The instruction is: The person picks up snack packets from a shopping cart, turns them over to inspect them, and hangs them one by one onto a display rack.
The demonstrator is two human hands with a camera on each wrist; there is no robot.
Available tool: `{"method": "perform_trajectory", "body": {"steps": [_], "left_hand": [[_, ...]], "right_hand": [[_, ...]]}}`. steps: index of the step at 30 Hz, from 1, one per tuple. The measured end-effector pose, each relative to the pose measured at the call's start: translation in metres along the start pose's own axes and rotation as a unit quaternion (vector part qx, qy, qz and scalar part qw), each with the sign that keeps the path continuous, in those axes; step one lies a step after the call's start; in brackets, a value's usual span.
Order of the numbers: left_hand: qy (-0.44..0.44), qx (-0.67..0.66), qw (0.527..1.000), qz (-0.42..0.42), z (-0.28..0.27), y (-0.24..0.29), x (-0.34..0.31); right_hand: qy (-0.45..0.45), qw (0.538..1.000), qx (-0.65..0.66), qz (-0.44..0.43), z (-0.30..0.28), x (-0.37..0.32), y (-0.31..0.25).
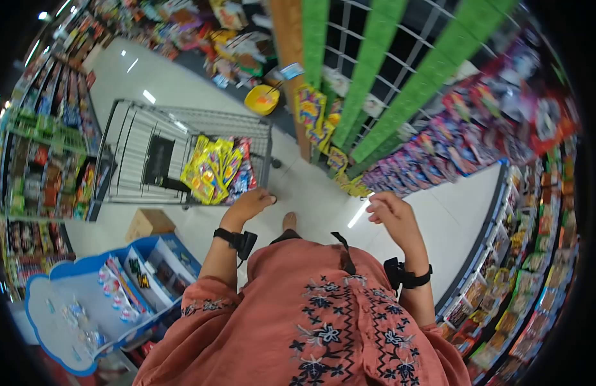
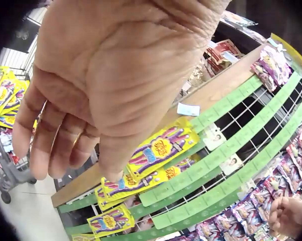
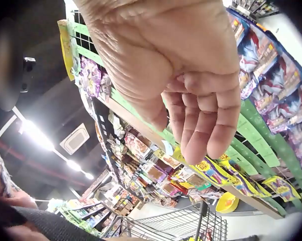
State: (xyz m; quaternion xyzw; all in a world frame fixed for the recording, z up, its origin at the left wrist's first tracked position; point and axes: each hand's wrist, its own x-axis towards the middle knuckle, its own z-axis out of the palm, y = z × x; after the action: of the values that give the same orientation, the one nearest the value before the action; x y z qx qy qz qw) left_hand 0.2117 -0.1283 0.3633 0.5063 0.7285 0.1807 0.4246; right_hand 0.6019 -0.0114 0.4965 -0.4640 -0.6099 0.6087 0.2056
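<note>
My left hand (image 1: pixel 251 204) hangs near the front corner of a shopping cart (image 1: pixel 158 161), its fingers loosely bent and holding nothing. In the cart lies a pile of yellow candy bags (image 1: pixel 211 168), with red and blue packets (image 1: pixel 245 170) beside and under them. My right hand (image 1: pixel 396 215) is raised in front of the display rack, relaxed, with nothing in its fingers. Similar yellow bags (image 2: pixel 163 149) hang on the rack's green strips (image 2: pixel 211 201), behind my left hand in the left wrist view. Rows of purple, red and blue packets (image 1: pixel 433 145) hang nearest my right hand.
A yellow tub (image 1: pixel 262 100) stands beyond the cart by the rack's wooden post (image 1: pixel 291 64). At left are a blue and white display stand (image 1: pixel 60 289) and a cardboard box (image 1: pixel 150 224). Stocked shelves (image 1: pixel 523 289) curve along the right.
</note>
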Motion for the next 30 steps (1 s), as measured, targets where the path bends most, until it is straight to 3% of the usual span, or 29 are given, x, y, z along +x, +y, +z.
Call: {"method": "perform_trajectory", "body": {"steps": [6, 9, 11, 15, 18, 20, 21, 24, 27, 28, 30], "left_hand": [[0.043, -0.084, 0.99, -0.107, -0.035, -0.039, -0.002], [0.028, -0.071, 0.987, -0.14, -0.061, -0.084, 0.022], [0.056, -0.025, 0.991, -0.118, -0.074, -0.132, 0.047], [0.084, 0.008, 0.989, -0.122, -0.099, -0.174, 0.088], [0.069, -0.032, 0.979, -0.188, -0.108, -0.2, 0.122], [-0.029, 0.061, 0.983, -0.168, -0.114, -0.209, 0.142], [-0.041, 0.042, 0.976, -0.211, -0.108, -0.225, 0.154], [-0.064, 0.084, 0.978, -0.177, -0.081, -0.273, 0.174], [-0.089, 0.069, 0.969, -0.218, -0.069, -0.262, 0.184], [-0.127, 0.134, 0.969, -0.163, -0.069, -0.258, 0.186], [-0.046, 0.115, 0.98, -0.153, -0.039, -0.285, 0.192]], "right_hand": [[0.022, 0.998, 0.004, 0.058, 0.026, 0.032, -0.006], [0.02, 0.996, -0.009, 0.081, 0.043, 0.049, -0.009], [0.012, 0.995, -0.018, 0.094, 0.054, 0.061, -0.012], [-0.003, 0.991, -0.028, 0.13, 0.074, 0.08, -0.011], [-0.012, 0.987, -0.029, 0.155, 0.089, 0.089, -0.008], [-0.014, 0.985, -0.029, 0.171, 0.097, 0.094, -0.004], [-0.014, 0.983, -0.029, 0.178, 0.101, 0.097, -0.003], [-0.009, 0.98, -0.027, 0.199, 0.108, 0.102, 0.001], [0.0, 0.975, -0.029, 0.22, 0.115, 0.106, 0.003], [0.005, 0.973, -0.031, 0.228, 0.117, 0.107, 0.004], [0.011, 0.969, -0.034, 0.244, 0.121, 0.11, 0.005]]}}
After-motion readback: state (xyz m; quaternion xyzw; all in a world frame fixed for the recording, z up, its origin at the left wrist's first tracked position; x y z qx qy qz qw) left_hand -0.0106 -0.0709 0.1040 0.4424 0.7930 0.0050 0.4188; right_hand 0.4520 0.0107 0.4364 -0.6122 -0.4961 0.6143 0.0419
